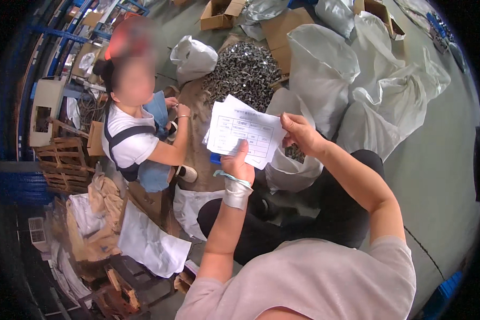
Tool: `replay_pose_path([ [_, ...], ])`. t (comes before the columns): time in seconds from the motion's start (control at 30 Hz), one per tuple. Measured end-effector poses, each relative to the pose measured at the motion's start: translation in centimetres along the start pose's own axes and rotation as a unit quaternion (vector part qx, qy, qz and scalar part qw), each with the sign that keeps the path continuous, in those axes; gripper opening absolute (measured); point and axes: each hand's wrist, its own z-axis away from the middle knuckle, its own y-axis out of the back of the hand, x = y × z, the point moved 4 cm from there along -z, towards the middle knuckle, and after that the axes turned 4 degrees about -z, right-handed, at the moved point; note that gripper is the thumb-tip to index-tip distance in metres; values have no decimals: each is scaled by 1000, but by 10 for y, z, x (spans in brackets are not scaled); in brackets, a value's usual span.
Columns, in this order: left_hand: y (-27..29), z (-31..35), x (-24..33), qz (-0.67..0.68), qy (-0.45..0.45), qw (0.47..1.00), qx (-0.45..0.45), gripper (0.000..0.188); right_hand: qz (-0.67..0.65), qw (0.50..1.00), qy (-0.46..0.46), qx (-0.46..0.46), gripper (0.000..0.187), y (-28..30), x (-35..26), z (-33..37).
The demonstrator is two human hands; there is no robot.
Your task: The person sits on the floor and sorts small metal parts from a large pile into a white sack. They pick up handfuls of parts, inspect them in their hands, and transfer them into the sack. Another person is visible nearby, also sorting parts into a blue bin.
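White sacks (322, 72): bulky and upright, crowded to the right of the metal heap (242, 69), probably leaning on one another so that they stay standing.
Co-worker: a seated or crouching person (130, 138) to the left of the heap, both hands in front of the body near its edge, likely to keep the pieces within reach; whether they hold anything cannot be told.
Metal heap: many small shiny pieces, apparently resting on a brown sheet (196, 109), which presumably keeps them off the floor.
Cardboard: a flat panel (284, 33) just behind the heap to its right, perhaps acting as a low barrier.
Open sack: on the wearer's side of the heap, to its right, mouth upward, with small pieces showing inside.
Paper sheets: a few printed forms (245, 130) held in the air on the wearer's side of the heap, printed face toward the wearer, apparently for reading.
Left hand: its grip (239, 166) pins the lower edge, thumb flat on the front, seemingly carrying the stack.
Right hand: its grip (303, 136) pinches the upper right edge between thumb and fingers, probably steadying or separating the sheets.
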Motion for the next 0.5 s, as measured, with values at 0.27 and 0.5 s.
replay_pose_path([
  [0.27,-11,6,8,-6,-11,1000,-7,39,20,998,23,60,26,-1,3,-5],
  [0.5,-3,4,4,-14,2,1000,8,36,6,997,10,83,20,-6,2,-8],
])
